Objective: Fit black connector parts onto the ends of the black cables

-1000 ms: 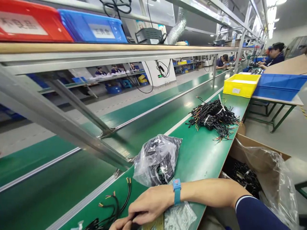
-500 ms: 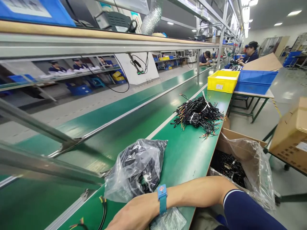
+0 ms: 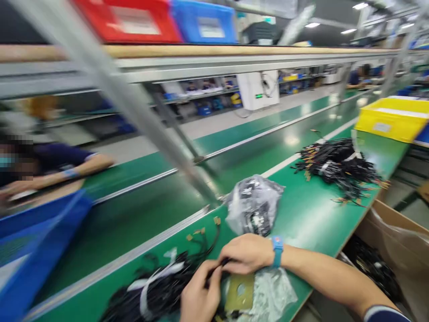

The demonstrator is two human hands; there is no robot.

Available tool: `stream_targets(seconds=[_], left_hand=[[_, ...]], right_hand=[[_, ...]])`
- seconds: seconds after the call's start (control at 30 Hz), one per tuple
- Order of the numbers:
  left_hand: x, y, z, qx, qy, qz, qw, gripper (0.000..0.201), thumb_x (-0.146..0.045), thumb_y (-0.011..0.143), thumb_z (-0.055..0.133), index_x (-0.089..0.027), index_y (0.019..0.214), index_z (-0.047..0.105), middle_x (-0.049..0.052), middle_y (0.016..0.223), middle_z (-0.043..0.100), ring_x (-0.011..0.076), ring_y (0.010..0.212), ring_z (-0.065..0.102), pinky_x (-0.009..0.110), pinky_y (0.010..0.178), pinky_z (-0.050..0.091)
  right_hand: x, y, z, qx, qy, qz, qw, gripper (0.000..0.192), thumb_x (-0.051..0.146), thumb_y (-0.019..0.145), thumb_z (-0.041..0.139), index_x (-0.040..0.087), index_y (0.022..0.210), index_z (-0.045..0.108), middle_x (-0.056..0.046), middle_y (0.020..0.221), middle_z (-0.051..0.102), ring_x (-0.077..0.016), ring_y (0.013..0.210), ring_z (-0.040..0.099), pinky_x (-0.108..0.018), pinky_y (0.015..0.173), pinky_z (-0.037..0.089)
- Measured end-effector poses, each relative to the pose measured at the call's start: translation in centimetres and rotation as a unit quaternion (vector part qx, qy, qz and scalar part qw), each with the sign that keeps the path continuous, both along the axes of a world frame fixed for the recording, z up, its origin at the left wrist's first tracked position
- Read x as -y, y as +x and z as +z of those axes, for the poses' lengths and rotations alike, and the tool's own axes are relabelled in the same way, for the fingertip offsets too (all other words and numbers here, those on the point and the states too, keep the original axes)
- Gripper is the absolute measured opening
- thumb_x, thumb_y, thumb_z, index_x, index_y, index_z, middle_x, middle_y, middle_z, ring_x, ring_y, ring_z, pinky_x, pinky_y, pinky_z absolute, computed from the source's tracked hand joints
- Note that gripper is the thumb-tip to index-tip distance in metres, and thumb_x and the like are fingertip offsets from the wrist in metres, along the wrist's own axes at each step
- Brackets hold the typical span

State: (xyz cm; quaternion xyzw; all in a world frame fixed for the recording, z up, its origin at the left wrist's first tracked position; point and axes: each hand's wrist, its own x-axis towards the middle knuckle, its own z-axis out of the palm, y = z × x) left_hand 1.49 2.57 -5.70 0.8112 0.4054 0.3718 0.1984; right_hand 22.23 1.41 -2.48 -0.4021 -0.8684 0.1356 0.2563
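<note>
Left hand (image 3: pixel 200 294) re-enters view and, with the right hand (image 3: pixel 247 252), pinches a blurred black cable (image 3: pixel 226 260) inside the surface's (image 3: pixel 295 219) near edge; likely light, flexible, best held near its end.

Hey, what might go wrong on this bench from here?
The strapped cable bundle lies close by your left hand, so its loose ends might snag. The crumpled clear plastic near your right hand lies close to the edge of the bench and could get brushed off. Farther along, the cable pile's wire ends reach that edge, so something passing might catch them.
</note>
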Motion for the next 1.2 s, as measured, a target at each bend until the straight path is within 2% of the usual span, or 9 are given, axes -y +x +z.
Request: stream_targets(seconds=[0.13, 0.37, 0.73, 0.83, 0.9, 0.97, 1.03, 1.1, 1.2], left_hand=[[1.0, 1.1, 0.8, 0.027, -0.007, -0.012, 1.000, 0.019, -0.026, 0.095, 0.050, -0.019, 0.084, 0.064, 0.002, 0.076, 0.068, 0.0158, 0.070, 0.065, 0.025, 0.067, 0.052], [1.6, 1.3, 0.3, 0.051, -0.029, -0.027, 0.998, 0.013, -0.017, 0.097, 0.052, -0.018, 0.087, 0.060, 0.004, 0.082, 0.065, 0.0163, 0.077, 0.063, 0.027, 0.071, 0.048], [1.6, 1.1, 0.6, 0.064, -0.018, -0.044, 0.997, 0.011, -0.015, 0.097, 0.052, -0.017, 0.089, 0.060, 0.005, 0.082, 0.066, 0.0165, 0.076, 0.062, 0.028, 0.070, 0.047], [1.5, 0.6, 1.8, 0.065, 0.001, -0.043, 0.997, 0.010, -0.017, 0.096, 0.053, -0.017, 0.089, 0.060, 0.005, 0.083, 0.067, 0.0175, 0.077, 0.062, 0.030, 0.073, 0.048], [1.5, -0.1, 2.7, 0.058, 0.011, -0.057, 0.997, 0.012, -0.019, 0.095, 0.051, -0.018, 0.087, 0.060, 0.006, 0.081, 0.067, 0.0181, 0.076, 0.061, 0.031, 0.072, 0.047], [1.4, -0.7, 3.5, 0.042, 0.016, -0.097, 0.994, 0.017, -0.021, 0.095, 0.047, -0.018, 0.082, 0.059, 0.005, 0.075, 0.066, 0.0174, 0.069, 0.059, 0.031, 0.069, 0.045], [1.3, -1.3, 3.9, 0.014, 0.019, -0.148, 0.989, 0.023, -0.021, 0.094, 0.044, -0.019, 0.074, 0.056, 0.002, 0.064, 0.061, 0.0153, 0.058, 0.054, 0.030, 0.061, 0.041], [1.3, -1.5, 4.0, -0.027, 0.027, -0.176, 0.984, 0.028, -0.020, 0.092, 0.044, -0.020, 0.066, 0.053, -0.001, 0.054, 0.054, 0.0132, 0.048, 0.048, 0.029, 0.054, 0.036], [1.3, -1.2, 3.7, -0.069, 0.048, -0.143, 0.986, 0.029, -0.019, 0.095, 0.044, -0.020, 0.068, 0.056, 0.000, 0.055, 0.053, 0.0128, 0.049, 0.050, 0.028, 0.051, 0.035]], right_hand=[[0.5, 0.4, -0.6, -0.057, -0.007, 0.020, 0.998, 0.012, 0.018, 0.095, 0.062, 0.015, 0.106, 0.063, -0.009, 0.095, 0.075, -0.0213, 0.087, 0.071, -0.030, 0.076, 0.054], [1.1, 0.8, -0.6, -0.117, -0.069, 0.002, 0.991, 0.008, 0.020, 0.098, 0.056, 0.018, 0.102, 0.062, -0.007, 0.091, 0.072, -0.0198, 0.083, 0.070, -0.030, 0.073, 0.054], [1.3, 1.2, -0.1, -0.123, -0.094, -0.002, 0.988, 0.016, 0.033, 0.100, 0.056, 0.019, 0.104, 0.064, -0.007, 0.090, 0.073, -0.0188, 0.078, 0.069, -0.030, 0.071, 0.055], [1.2, 2.7, 1.2, -0.143, -0.072, -0.059, 0.985, 0.023, 0.039, 0.099, 0.056, 0.020, 0.105, 0.065, -0.008, 0.088, 0.073, -0.0198, 0.076, 0.069, -0.031, 0.071, 0.055], [1.0, 4.1, 2.1, -0.147, -0.046, -0.111, 0.982, 0.029, 0.040, 0.103, 0.047, 0.021, 0.089, 0.065, -0.006, 0.078, 0.071, -0.0188, 0.068, 0.066, -0.030, 0.066, 0.052], [0.6, 5.6, 2.6, -0.116, -0.017, -0.158, 0.980, 0.042, 0.039, 0.105, 0.040, 0.022, 0.071, 0.057, -0.003, 0.063, 0.062, -0.0168, 0.057, 0.058, -0.030, 0.059, 0.046], [0.0, 6.8, 2.5, -0.035, 0.007, -0.198, 0.979, 0.044, 0.038, 0.104, 0.041, 0.023, 0.065, 0.051, -0.001, 0.058, 0.055, -0.0166, 0.053, 0.052, -0.031, 0.057, 0.041], [-0.5, 7.4, 1.7, 0.072, 0.016, -0.218, 0.973, 0.036, 0.033, 0.102, 0.045, 0.022, 0.069, 0.055, -0.003, 0.066, 0.058, -0.0191, 0.060, 0.056, -0.032, 0.060, 0.041], [-1.0, 7.6, 0.3, 0.185, 0.010, -0.219, 0.958, 0.024, 0.024, 0.098, 0.047, 0.020, 0.081, 0.063, -0.009, 0.087, 0.064, -0.0246, 0.082, 0.062, -0.034, 0.071, 0.046]])
